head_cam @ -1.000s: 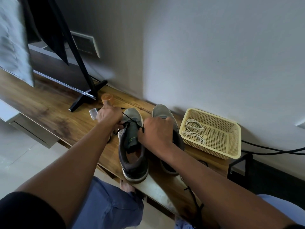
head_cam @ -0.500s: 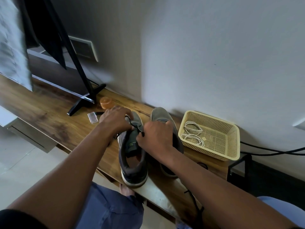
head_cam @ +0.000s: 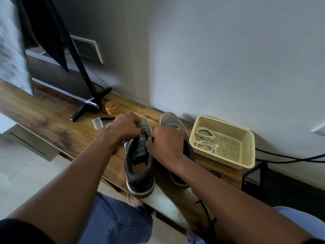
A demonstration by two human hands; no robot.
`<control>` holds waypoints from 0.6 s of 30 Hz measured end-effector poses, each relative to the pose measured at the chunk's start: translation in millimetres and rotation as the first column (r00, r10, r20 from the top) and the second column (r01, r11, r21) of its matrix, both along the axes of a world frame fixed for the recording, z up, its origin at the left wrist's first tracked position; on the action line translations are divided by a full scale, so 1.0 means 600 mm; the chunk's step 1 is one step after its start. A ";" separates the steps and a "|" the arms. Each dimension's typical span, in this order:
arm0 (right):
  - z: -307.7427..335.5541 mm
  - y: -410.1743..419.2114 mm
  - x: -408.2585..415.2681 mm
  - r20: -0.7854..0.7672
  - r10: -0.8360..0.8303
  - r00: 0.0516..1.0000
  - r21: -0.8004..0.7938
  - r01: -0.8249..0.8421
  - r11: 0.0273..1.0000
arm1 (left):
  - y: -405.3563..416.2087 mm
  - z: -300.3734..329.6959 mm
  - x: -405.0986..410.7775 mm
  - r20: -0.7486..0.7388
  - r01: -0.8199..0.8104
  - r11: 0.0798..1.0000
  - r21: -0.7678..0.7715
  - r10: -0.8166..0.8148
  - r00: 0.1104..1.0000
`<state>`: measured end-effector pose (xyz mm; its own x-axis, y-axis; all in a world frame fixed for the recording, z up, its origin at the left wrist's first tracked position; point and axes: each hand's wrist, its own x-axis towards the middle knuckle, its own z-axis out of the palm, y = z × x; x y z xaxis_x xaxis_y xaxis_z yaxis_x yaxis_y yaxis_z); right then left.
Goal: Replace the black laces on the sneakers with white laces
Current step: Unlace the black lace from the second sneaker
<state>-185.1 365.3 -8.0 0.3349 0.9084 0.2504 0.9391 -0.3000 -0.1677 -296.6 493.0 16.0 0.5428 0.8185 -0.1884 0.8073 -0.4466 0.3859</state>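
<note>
Beside basket (head_cam: 247,138): two sneakers (head_cam: 139,166), heels at counter (head_cam: 52,127) edge.
Hands: left hand (head_cam: 125,126), right hand (head_cam: 166,143) pinching black lace (head_cam: 146,134).
White laces (head_cam: 204,140): two, inside basket.

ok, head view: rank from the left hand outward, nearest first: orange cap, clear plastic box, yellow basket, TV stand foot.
From the left hand:
1. clear plastic box, just to its left on the wood.
2. orange cap, behind and left, toward the wall. Nearly as close as the box; loose call.
3. TV stand foot, farther left.
4. yellow basket, far right, past both sneakers.
</note>
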 end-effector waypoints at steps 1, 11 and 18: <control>0.000 0.000 0.000 -0.004 -0.003 1.000 -0.002 0.003 1.000 | 0.001 0.002 -0.001 -0.003 -0.017 0.999 -0.036 0.017 1.000; 0.001 -0.002 0.007 0.032 0.012 0.999 0.009 -0.012 1.000 | 0.008 0.013 -0.038 -0.012 -0.289 0.956 0.056 0.290 0.957; 0.001 0.016 -0.010 -0.042 0.107 0.993 0.020 -0.106 0.994 | -0.009 0.012 -0.052 0.010 -0.314 0.939 -0.141 0.319 0.948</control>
